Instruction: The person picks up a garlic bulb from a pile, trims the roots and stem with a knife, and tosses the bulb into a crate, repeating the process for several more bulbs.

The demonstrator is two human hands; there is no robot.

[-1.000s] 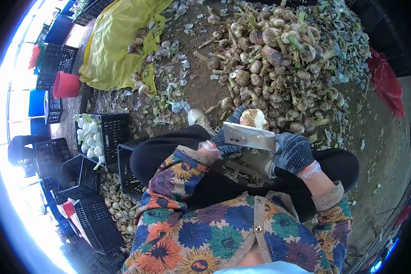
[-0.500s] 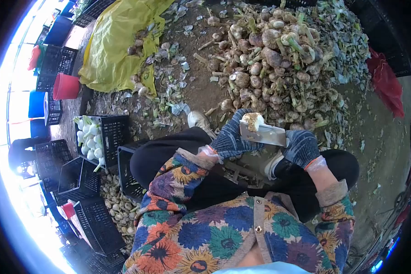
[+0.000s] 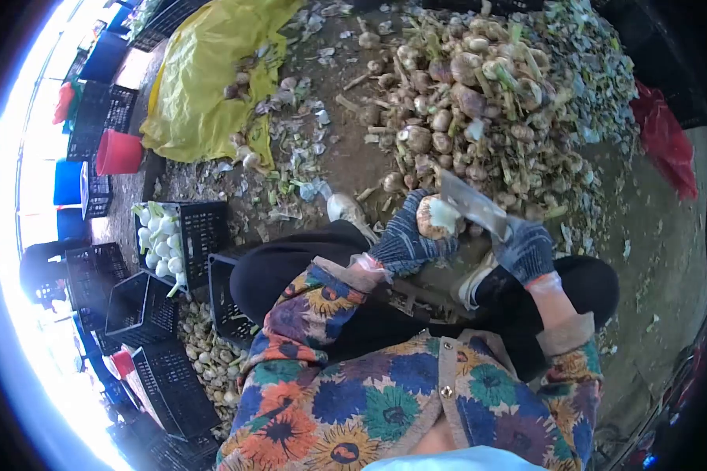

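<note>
Wrapped round a garlic bulb (image 3: 434,217) is my left hand (image 3: 410,239), in a dark knit glove. The bulb shows brown skin on one side and a bare white patch on the other. My right hand (image 3: 524,250), gloved the same way, grips a knife (image 3: 473,205) with a broad flat metal blade. The blade slants up and left, its edge close beside the bulb's white side. Just beyond both hands lies a large heap of garlic bulbs (image 3: 479,118), many with stalks and dirt on them.
A black crate (image 3: 200,228) at the left holds white peeled bulbs (image 3: 161,245). More garlic (image 3: 210,357) lies on the ground by stacked black crates (image 3: 177,388). A yellow sheet (image 3: 204,86), a red bucket (image 3: 119,152), a red sack (image 3: 662,137) and skin scraps (image 3: 593,78) surround the heap.
The knife has swung from level across the bulb to a steep slant up and left. The bulb has turned in my left hand, and a pale piece now shows over the heap.
</note>
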